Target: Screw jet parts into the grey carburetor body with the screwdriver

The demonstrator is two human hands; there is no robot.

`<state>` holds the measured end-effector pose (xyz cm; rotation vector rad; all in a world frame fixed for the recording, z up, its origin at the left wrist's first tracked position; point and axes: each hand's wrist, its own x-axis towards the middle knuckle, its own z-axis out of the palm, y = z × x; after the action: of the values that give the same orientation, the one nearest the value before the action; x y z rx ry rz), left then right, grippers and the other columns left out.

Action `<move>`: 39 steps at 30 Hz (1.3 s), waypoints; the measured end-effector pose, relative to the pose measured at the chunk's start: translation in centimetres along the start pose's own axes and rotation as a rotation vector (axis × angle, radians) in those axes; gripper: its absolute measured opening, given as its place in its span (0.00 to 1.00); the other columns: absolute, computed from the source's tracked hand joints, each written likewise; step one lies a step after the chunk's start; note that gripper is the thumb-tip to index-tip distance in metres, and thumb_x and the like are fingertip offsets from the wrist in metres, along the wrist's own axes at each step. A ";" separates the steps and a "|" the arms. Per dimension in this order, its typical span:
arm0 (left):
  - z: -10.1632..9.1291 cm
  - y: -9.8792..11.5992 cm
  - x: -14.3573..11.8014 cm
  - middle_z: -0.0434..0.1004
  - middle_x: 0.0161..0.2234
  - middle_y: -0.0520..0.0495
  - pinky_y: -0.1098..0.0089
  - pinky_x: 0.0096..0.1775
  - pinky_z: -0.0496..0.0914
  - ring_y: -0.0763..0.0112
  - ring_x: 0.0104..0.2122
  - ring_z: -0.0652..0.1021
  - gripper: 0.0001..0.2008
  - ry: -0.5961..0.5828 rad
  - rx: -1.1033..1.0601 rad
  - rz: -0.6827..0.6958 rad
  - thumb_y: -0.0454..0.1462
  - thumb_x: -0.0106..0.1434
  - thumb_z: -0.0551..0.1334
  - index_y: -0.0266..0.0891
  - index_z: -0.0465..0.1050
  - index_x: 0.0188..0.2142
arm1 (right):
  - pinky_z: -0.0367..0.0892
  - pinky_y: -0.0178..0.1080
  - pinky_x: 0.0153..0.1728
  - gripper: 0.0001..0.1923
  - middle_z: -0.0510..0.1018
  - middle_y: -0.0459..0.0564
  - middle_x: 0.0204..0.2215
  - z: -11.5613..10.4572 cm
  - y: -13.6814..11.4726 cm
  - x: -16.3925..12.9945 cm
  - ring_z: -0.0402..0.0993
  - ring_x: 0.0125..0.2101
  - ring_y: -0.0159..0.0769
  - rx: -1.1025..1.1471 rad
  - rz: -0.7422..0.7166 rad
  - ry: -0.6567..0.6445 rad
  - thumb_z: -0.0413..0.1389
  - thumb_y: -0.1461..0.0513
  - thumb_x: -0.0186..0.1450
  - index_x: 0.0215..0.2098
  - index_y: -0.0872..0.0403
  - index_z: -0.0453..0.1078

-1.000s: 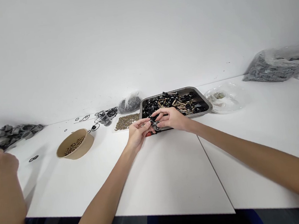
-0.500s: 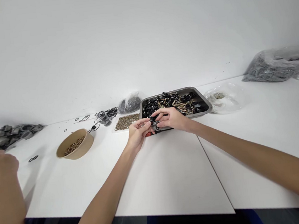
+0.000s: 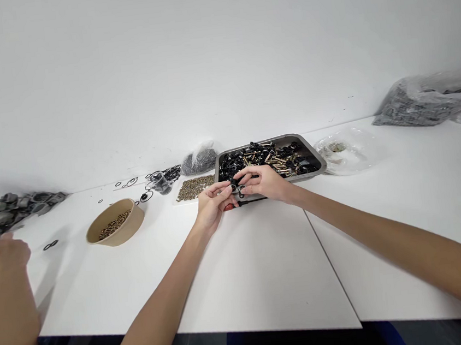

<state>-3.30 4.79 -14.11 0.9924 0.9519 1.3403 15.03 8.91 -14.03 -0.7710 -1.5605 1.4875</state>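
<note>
My left hand (image 3: 213, 203) and my right hand (image 3: 265, 183) meet in front of the metal tray (image 3: 316, 171). Between their fingertips is a small black part with a ring-like end (image 3: 234, 187), pinched from both sides; its exact kind is too small to make out. The tray is heaped with black fittings and brass-coloured bolts (image 3: 272, 160). Below my fingers lies a screwdriver (image 3: 229, 206) with a red handle and a dark shaft, partly covered by my left hand.
Left of my hands are a white tray of small brass pieces (image 3: 193, 188), a tan bowl (image 3: 135, 223) and loose black O-rings (image 3: 146, 195). Plastic bags (image 3: 348, 154) lie to the right. At far left a co-worker's arm (image 3: 8, 305) reaches near grey fittings (image 3: 12, 209).
My hands stay almost in place, with only slight finger movement on the small black part. The co-worker's hand at far left has shifted a little.
</note>
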 end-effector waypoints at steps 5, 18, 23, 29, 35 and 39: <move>0.1 0.1 0.0 0.76 0.24 0.49 0.65 0.25 0.74 0.69 0.20 0.75 0.19 0.008 -0.003 0.001 0.37 0.45 0.77 0.31 0.76 0.35 | 0.78 0.34 0.36 0.17 0.74 0.46 0.31 0.1 -0.1 -0.1 0.78 0.32 0.31 0.002 0.001 0.024 0.66 0.71 0.53 0.41 0.56 0.75; -0.1 0.1 0.0 0.75 0.25 0.51 0.66 0.24 0.72 0.71 0.18 0.75 0.21 0.021 0.052 -0.025 0.41 0.44 0.77 0.33 0.76 0.35 | 0.77 0.34 0.38 0.19 0.75 0.45 0.31 0.0 0.4 -0.2 0.78 0.34 0.32 0.045 0.006 0.023 0.68 0.69 0.51 0.41 0.56 0.75; -0.2 0.2 0.0 0.75 0.25 0.51 0.67 0.24 0.71 0.71 0.18 0.74 0.22 0.022 0.064 -0.033 0.41 0.43 0.77 0.34 0.76 0.35 | 0.76 0.33 0.38 0.19 0.75 0.46 0.32 -0.1 0.5 -0.1 0.77 0.35 0.32 0.029 0.005 0.016 0.69 0.68 0.50 0.40 0.56 0.75; -0.5 -0.1 0.2 0.73 0.21 0.52 0.67 0.25 0.71 0.71 0.17 0.74 0.22 0.005 0.088 -0.035 0.42 0.44 0.77 0.34 0.75 0.36 | 0.77 0.36 0.39 0.21 0.75 0.47 0.32 -0.3 0.6 -0.1 0.77 0.36 0.34 0.033 -0.006 -0.006 0.71 0.65 0.49 0.41 0.56 0.75; -0.4 0.1 0.2 0.73 0.20 0.52 0.67 0.25 0.70 0.70 0.17 0.74 0.22 -0.003 0.105 -0.051 0.42 0.44 0.77 0.34 0.76 0.36 | 0.77 0.36 0.40 0.23 0.76 0.46 0.31 -0.4 0.7 0.1 0.78 0.35 0.34 0.035 -0.002 -0.024 0.70 0.66 0.48 0.43 0.56 0.75; -0.3 0.3 0.1 0.73 0.20 0.52 0.66 0.25 0.70 0.70 0.17 0.74 0.22 -0.017 0.105 -0.061 0.42 0.44 0.77 0.33 0.76 0.35 | 0.76 0.35 0.39 0.23 0.77 0.46 0.30 -0.5 0.7 0.1 0.79 0.36 0.34 0.033 -0.005 -0.046 0.70 0.67 0.48 0.43 0.56 0.75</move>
<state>-3.73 4.91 -13.92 1.0448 1.0400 1.2395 15.32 9.26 -14.69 -0.7182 -1.5673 1.5330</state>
